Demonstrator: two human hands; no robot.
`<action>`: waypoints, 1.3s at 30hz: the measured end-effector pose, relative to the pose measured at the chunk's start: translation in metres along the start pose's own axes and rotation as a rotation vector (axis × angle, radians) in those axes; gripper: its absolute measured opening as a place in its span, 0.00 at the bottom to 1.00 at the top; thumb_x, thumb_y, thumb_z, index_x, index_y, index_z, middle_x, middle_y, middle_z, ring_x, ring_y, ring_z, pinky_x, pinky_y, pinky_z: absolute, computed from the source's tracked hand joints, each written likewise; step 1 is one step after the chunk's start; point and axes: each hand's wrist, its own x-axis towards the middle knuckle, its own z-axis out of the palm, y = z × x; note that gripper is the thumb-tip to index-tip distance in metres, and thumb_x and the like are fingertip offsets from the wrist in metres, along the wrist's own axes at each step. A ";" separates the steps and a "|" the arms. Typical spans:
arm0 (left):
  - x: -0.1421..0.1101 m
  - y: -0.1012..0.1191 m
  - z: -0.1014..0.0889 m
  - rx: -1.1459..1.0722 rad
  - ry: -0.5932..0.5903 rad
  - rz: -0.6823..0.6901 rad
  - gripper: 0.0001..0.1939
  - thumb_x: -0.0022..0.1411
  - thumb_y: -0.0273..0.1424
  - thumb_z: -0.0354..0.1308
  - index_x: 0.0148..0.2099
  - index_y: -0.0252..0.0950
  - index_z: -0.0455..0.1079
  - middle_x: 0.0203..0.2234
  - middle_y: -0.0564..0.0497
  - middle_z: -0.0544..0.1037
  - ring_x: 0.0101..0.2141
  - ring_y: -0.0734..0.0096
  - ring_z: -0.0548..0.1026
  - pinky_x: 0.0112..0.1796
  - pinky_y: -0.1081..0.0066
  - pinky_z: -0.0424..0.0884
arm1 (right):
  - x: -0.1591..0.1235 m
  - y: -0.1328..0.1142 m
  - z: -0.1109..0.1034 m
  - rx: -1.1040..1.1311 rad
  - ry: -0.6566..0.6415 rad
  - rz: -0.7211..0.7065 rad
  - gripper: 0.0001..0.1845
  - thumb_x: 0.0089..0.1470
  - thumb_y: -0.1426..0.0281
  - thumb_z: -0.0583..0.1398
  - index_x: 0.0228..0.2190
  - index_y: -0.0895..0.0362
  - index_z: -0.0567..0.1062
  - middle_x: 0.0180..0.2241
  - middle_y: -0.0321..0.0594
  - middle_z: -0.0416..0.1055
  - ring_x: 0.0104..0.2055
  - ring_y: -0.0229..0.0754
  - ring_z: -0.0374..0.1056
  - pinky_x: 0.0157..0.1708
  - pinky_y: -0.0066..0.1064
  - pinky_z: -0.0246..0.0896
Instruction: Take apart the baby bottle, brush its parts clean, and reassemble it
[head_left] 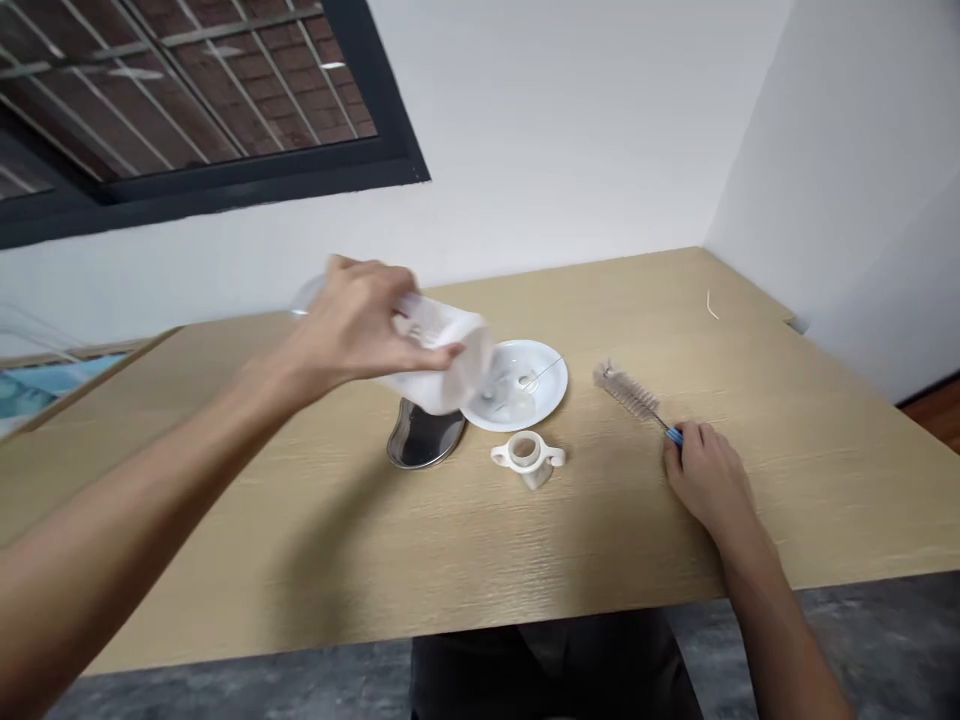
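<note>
My left hand point(352, 325) is wrapped round a clear plastic bottle point(442, 365), tipped on its side with its open mouth over a white plate point(551, 385). Small bits lie on the plate. My right hand point(705, 480) rests on the wooden table point(300, 540), fingers closed on the blue handle of a bottle brush point(630, 395) whose bristles lie flat on the table, pointing up-left. A white collar with two handles point(527, 457) stands in front of the plate. A small metal tray point(424, 440) lies beneath the bottle.
The table meets white walls at the back and right. A dark-framed window point(187, 110) is at upper left. A small pale strip point(712, 305) lies near the far right corner. The table's front edge runs along the bottom, with grey floor below.
</note>
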 end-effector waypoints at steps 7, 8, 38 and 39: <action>0.070 0.059 0.033 -0.248 0.027 0.126 0.26 0.47 0.51 0.63 0.38 0.33 0.70 0.34 0.44 0.74 0.42 0.48 0.72 0.52 0.50 0.55 | 0.003 0.006 0.002 0.002 0.009 -0.035 0.13 0.64 0.66 0.51 0.42 0.61 0.70 0.36 0.49 0.69 0.39 0.50 0.64 0.39 0.37 0.55; 0.080 0.054 0.035 -0.260 0.045 0.103 0.26 0.48 0.50 0.64 0.39 0.33 0.70 0.35 0.43 0.75 0.44 0.45 0.71 0.53 0.49 0.54 | 0.004 0.006 0.002 0.004 0.004 -0.034 0.13 0.64 0.66 0.51 0.42 0.61 0.70 0.36 0.50 0.69 0.39 0.50 0.64 0.39 0.38 0.55; -0.065 -0.120 -0.027 -0.672 0.633 -0.602 0.29 0.54 0.55 0.59 0.34 0.28 0.70 0.28 0.54 0.73 0.29 0.79 0.64 0.31 0.71 0.57 | 0.011 0.029 0.007 0.318 0.010 0.023 0.28 0.57 0.51 0.53 0.45 0.62 0.71 0.35 0.55 0.69 0.39 0.60 0.66 0.42 0.50 0.61; -0.087 -0.137 -0.022 -0.747 0.682 -0.681 0.30 0.52 0.56 0.60 0.30 0.30 0.67 0.27 0.54 0.72 0.29 0.79 0.62 0.31 0.71 0.58 | 0.011 0.031 0.009 0.319 0.008 0.035 0.28 0.56 0.51 0.53 0.45 0.62 0.72 0.34 0.54 0.69 0.39 0.60 0.66 0.42 0.50 0.61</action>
